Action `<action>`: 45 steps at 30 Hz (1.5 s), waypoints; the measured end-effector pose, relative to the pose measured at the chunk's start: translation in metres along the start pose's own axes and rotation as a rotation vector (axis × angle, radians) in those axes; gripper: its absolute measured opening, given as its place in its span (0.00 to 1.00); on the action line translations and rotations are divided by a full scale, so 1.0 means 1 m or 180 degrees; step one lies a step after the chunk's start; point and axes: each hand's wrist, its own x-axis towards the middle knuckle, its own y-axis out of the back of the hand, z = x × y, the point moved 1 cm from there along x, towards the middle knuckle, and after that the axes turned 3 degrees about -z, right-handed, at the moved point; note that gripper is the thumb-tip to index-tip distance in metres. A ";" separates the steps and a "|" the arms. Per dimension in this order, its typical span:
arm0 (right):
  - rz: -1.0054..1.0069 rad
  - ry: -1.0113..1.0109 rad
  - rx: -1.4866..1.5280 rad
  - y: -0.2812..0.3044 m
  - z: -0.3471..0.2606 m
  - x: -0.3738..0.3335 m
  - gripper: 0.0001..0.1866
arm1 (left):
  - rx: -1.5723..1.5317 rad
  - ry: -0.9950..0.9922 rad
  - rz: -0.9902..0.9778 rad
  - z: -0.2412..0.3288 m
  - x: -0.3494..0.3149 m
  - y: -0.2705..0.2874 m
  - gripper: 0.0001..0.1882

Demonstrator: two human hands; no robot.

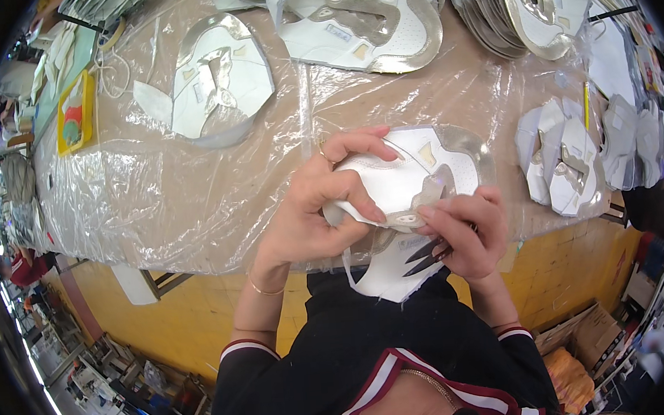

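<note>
Over the table's near edge I hold a white shoe upper (392, 183) with pale metallic trim. My left hand (320, 201) pinches its near left edge between thumb and forefinger, the other fingers curled over its far side. My right hand (466, 228) is closed, with thumb and forefinger pressed on the metallic eyelet trim. Dark pointed blades, like those of thread snips (427, 258), stick out from under the right fingers; their handle is hidden in the palm. A white flap of the upper (387, 269) hangs below the table edge, toward my lap.
Clear plastic film covers the table (144, 199). Another upper (221, 83) lies at the far left, with a larger stack of uppers (368, 25) beyond and one more stack (542, 4) far right. Several pieces (566, 162) lie right. A yellow tray (75, 114) sits left.
</note>
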 end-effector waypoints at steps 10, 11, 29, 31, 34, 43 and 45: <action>-0.0269 0.0143 -0.0147 -0.024 0.010 -0.018 0.22 | 0.0447 0.0181 0.0243 -0.013 -0.009 -0.004 0.08; -0.0142 0.0075 -0.0137 -0.026 0.011 -0.018 0.22 | 0.0399 0.0122 0.0171 -0.015 -0.009 -0.005 0.09; -0.0088 -0.1557 0.0873 -0.015 0.002 0.008 0.24 | -0.1085 0.1428 0.1511 0.002 -0.022 -0.037 0.14; -0.0205 -0.1477 0.0837 -0.003 -0.002 0.015 0.24 | -0.1221 0.1429 0.1487 0.005 -0.019 -0.037 0.14; -0.0439 -0.1334 0.0547 0.004 -0.003 0.021 0.25 | -0.1442 0.1431 0.1149 0.003 -0.018 -0.032 0.14; 0.0094 -0.2597 0.0103 -0.013 0.053 -0.010 0.25 | 0.0563 0.1891 0.2010 -0.022 -0.050 0.012 0.22; -0.0115 -0.2948 0.0493 -0.014 0.059 -0.025 0.25 | 0.0854 0.2322 0.1338 -0.015 -0.059 0.012 0.27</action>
